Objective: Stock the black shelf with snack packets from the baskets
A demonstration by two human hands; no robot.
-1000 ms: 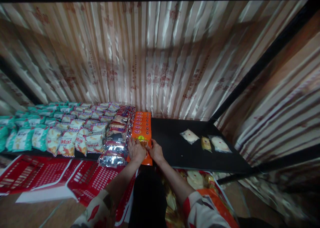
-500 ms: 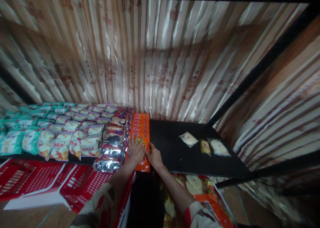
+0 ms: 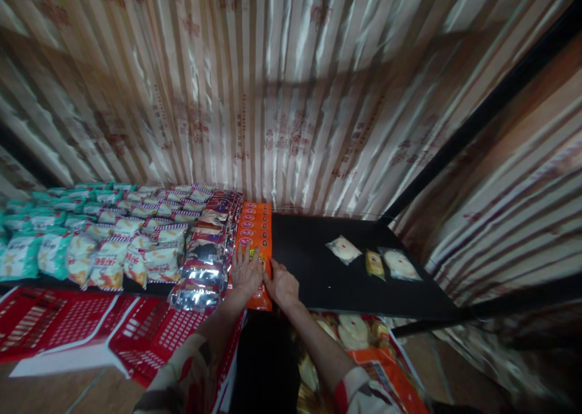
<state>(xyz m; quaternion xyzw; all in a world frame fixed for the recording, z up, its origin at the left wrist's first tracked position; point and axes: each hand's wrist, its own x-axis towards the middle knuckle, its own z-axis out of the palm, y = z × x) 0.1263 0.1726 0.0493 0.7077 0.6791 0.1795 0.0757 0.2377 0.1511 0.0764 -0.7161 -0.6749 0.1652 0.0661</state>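
A row of orange snack packets (image 3: pixel 255 229) lies front to back on the black shelf (image 3: pixel 318 268). My left hand (image 3: pixel 246 273) lies flat on the nearest orange packet with its fingers stretched out. My right hand (image 3: pixel 282 286) rests at that packet's right edge, fingers bent against it. Just left of the orange row runs a row of shiny silver and dark packets (image 3: pixel 207 262).
Further left lie rows of cream packets with red print (image 3: pixel 136 244) and green packets (image 3: pixel 31 244). Three clear-wrapped pastries (image 3: pixel 370 257) lie at the shelf's right. Red baskets (image 3: pixel 91 329) stand below left, an orange bag of pastries (image 3: pixel 364 353) below right. Striped paper lines the walls.
Both hands have slid a little along the front orange packet, the left one spreading flat on it. The view has tipped slightly.
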